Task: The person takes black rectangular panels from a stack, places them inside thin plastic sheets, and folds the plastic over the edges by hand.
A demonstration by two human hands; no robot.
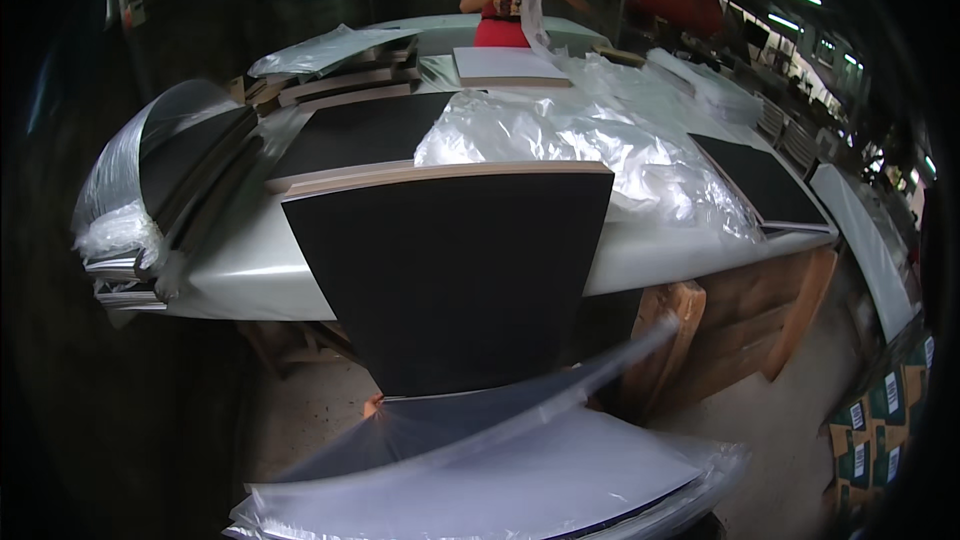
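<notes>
A large black board [450, 270] stands tilted in front of me, its upper end resting at the table's near edge. At its lower left corner, the fingertips of my left hand [373, 405] close on a clear plastic sheet [400, 445], which creases out from them. The rest of that hand is hidden. The sheet spreads below the board, its right edge lifted and blurred. Under it, nearest to me, lies a white panel [560, 470] in clear wrapping. My right hand does not show; the board and plastic cover the area where it might be.
On the pale-covered table [250, 270] lie crumpled clear plastic [540, 130], black boards [360, 130] and a film-wrapped stack [195, 160]. A wooden support [670, 340] stands below. Green-and-brown boxes [875, 430] sit at lower right. Across the table, a person in red [500, 0] handles clear plastic.
</notes>
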